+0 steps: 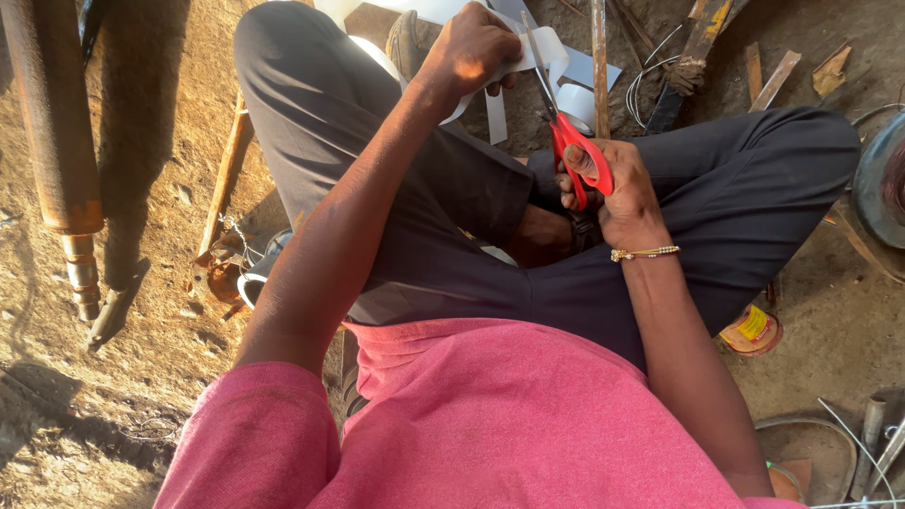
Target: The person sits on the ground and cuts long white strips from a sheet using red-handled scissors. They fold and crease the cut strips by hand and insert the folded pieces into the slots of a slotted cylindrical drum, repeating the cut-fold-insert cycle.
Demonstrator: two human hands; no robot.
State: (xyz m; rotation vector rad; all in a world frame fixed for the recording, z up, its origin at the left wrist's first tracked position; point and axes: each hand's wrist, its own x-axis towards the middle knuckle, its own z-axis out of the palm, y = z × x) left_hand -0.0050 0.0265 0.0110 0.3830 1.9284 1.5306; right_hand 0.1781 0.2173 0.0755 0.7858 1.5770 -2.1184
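Note:
My left hand (468, 49) grips a thin white sheet strip (551, 52) that curls over my raised left knee. My right hand (613, 188) is closed through the red handles of a pair of scissors (570, 141). The metal blades point up and away, reaching the edge of the white strip just right of my left hand. More white sheet pieces (577, 99) hang below the blades. I sit cross-legged in dark trousers (452, 198) and a pink shirt.
A rusty pipe (57, 123) lies at the left on dirt ground. Wooden sticks (222, 184), wire coils (650, 80) and scrap bits lie around. A round metal object (881, 179) sits at the right edge, a small tin (751, 330) near my right knee.

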